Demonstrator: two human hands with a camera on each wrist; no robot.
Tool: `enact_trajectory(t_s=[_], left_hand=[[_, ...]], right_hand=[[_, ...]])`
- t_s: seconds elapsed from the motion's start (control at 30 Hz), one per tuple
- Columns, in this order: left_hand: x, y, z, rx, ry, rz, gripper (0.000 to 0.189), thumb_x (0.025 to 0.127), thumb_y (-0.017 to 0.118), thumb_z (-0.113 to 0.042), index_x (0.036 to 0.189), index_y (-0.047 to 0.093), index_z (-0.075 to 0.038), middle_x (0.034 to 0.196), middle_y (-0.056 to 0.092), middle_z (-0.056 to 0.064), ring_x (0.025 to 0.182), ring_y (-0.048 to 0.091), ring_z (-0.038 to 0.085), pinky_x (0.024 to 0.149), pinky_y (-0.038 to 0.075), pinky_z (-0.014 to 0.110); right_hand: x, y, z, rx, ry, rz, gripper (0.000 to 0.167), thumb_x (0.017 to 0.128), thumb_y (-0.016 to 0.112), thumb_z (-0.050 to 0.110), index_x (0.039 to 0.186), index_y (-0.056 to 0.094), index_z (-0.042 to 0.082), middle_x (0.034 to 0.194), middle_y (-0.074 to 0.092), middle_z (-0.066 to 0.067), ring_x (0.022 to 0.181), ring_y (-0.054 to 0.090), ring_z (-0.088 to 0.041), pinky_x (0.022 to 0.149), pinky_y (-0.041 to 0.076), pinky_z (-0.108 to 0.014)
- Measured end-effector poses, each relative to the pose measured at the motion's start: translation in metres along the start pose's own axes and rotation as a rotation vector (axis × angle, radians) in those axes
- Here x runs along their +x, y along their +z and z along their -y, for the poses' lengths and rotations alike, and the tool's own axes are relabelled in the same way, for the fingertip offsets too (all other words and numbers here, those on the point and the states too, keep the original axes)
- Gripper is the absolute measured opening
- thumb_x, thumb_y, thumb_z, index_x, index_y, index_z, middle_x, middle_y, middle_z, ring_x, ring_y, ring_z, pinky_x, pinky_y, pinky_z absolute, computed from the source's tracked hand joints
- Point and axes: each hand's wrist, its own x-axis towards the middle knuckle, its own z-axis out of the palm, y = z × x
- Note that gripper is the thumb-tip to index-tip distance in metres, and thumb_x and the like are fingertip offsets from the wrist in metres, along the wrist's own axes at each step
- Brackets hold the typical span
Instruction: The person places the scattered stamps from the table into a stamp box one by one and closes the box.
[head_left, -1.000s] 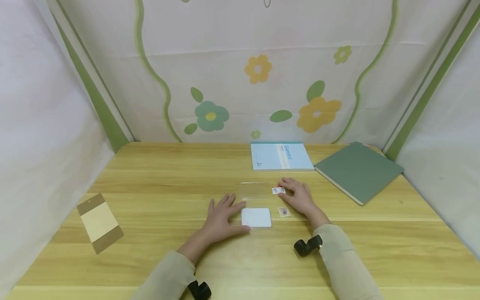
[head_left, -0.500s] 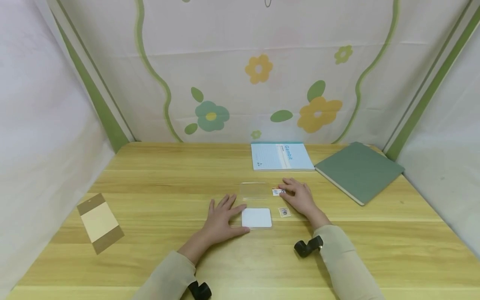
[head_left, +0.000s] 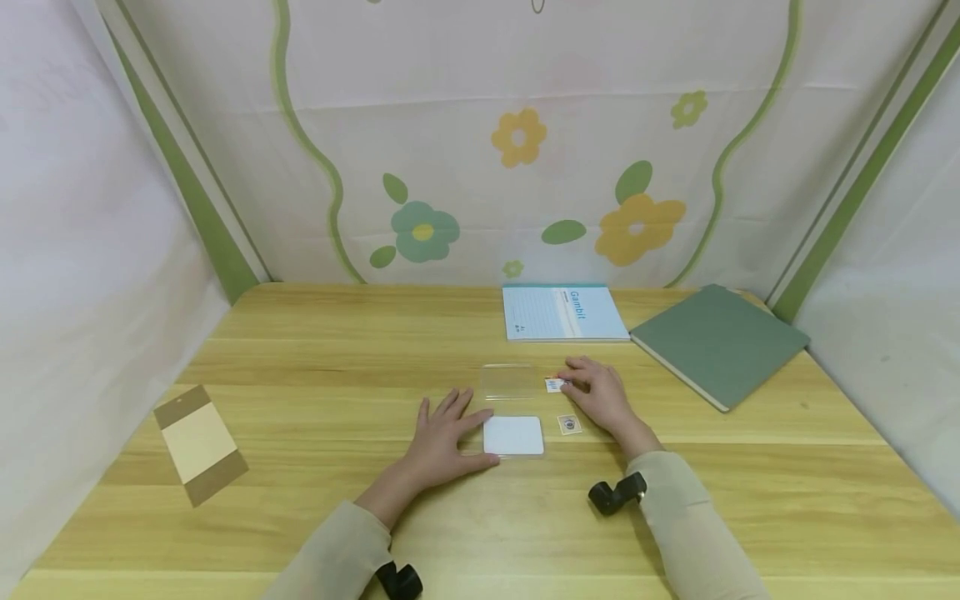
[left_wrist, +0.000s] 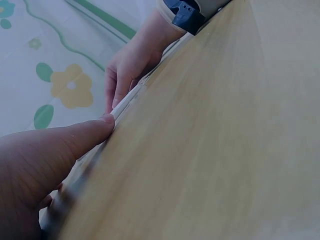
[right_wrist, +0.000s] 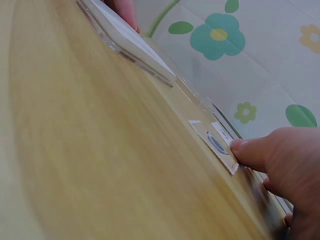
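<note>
A clear plastic box point(head_left: 513, 435) holding a white card or stack lies mid-table, and its clear edge shows in the right wrist view. My left hand point(head_left: 438, 446) has its fingers spread, with index finger and thumb at the box's left corners. My right hand point(head_left: 600, 393) pinches the right end of a small printed card point(head_left: 553, 385) between thumb and fingertips, covering part of its print. Just below it lies a small square card point(head_left: 569, 424) with a dark round emblem. A clear lid point(head_left: 506, 382) sits behind the box, left of the printed card.
A light blue notebook point(head_left: 564, 313) lies at the table's back edge. Right of it is a dark green book point(head_left: 718, 346), set at an angle. A brown and cream card sleeve point(head_left: 200, 446) rests at the far left. Patterned cloth walls point(head_left: 450, 125) enclose the table.
My right thumb and fingertips have shifted slightly over the printed card, hiding more of its print. The left hand and the box have stayed in place.
</note>
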Motion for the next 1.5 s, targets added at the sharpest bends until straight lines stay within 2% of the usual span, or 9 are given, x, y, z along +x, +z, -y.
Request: enact_trajectory(t_s=[0.33,0.6,0.73,0.9,1.17,1.37,1.5], left_hand=[[0.0,0.0,0.0,0.007,-0.003,0.006,0.068,0.071,0.052,-0.063,0.124,0.049,-0.021,0.137,0.026,0.014,0.125,0.015,0.032,0.092,0.0,0.059],[0.0,0.0,0.0,0.0,-0.004,0.005,0.067,0.071,0.053,-0.062,0.124,0.049,-0.021,0.137,0.026,0.014,0.126,0.015,0.031,0.092,-0.001,0.058],[0.0,0.001,0.001,0.003,-0.005,0.008,0.068,0.071,0.052,-0.063,0.125,0.048,-0.021,0.137,0.025,0.013,0.126,0.015,0.03,0.092,-0.001,0.058],[0.0,0.001,0.001,0.007,-0.008,0.009,0.068,0.071,0.051,-0.064,0.125,0.048,-0.022,0.138,0.025,0.013,0.126,0.015,0.029,0.093,-0.001,0.057],[0.0,0.0,0.0,0.009,-0.003,0.009,0.068,0.071,0.05,-0.064,0.125,0.048,-0.021,0.138,0.025,0.013,0.126,0.015,0.03,0.092,-0.001,0.058],[0.0,0.0,0.0,0.017,-0.008,0.013,0.067,0.072,0.051,-0.063,0.125,0.048,-0.022,0.138,0.025,0.012,0.126,0.014,0.029,0.093,-0.002,0.057],[0.0,0.0,0.0,0.014,-0.004,0.011,0.067,0.072,0.051,-0.062,0.125,0.047,-0.022,0.138,0.025,0.012,0.126,0.014,0.03,0.093,-0.002,0.057]], right_hand=[[0.0,0.0,0.003,-0.018,-0.022,-0.025,0.017,0.077,0.064,0.007,0.093,0.066,0.002,0.11,0.054,-0.016,0.106,0.043,-0.033,0.09,0.028,-0.046],[-0.002,0.001,0.006,-0.069,-0.002,-0.024,0.011,0.078,0.063,0.009,0.088,0.066,0.005,0.089,0.054,-0.006,0.085,0.047,-0.024,0.074,0.037,-0.04],[-0.002,0.0,0.007,-0.069,0.01,-0.01,0.016,0.079,0.062,0.009,0.094,0.065,0.004,0.087,0.053,-0.005,0.079,0.047,-0.021,0.069,0.037,-0.036],[-0.002,0.0,0.008,-0.059,0.025,0.014,0.021,0.079,0.062,0.009,0.099,0.064,0.004,0.084,0.051,-0.003,0.074,0.043,-0.018,0.064,0.033,-0.033],[-0.003,0.0,0.009,-0.042,0.032,0.031,0.016,0.079,0.061,0.008,0.095,0.064,0.007,0.089,0.051,-0.004,0.081,0.045,-0.02,0.072,0.032,-0.038],[-0.003,-0.001,0.01,-0.053,0.028,0.044,0.019,0.079,0.06,0.007,0.098,0.062,0.006,0.093,0.053,-0.006,0.087,0.048,-0.023,0.077,0.031,-0.043],[-0.003,-0.001,0.011,-0.052,0.037,0.055,0.022,0.08,0.059,0.008,0.102,0.062,0.005,0.091,0.053,-0.006,0.084,0.047,-0.022,0.077,0.031,-0.041]])
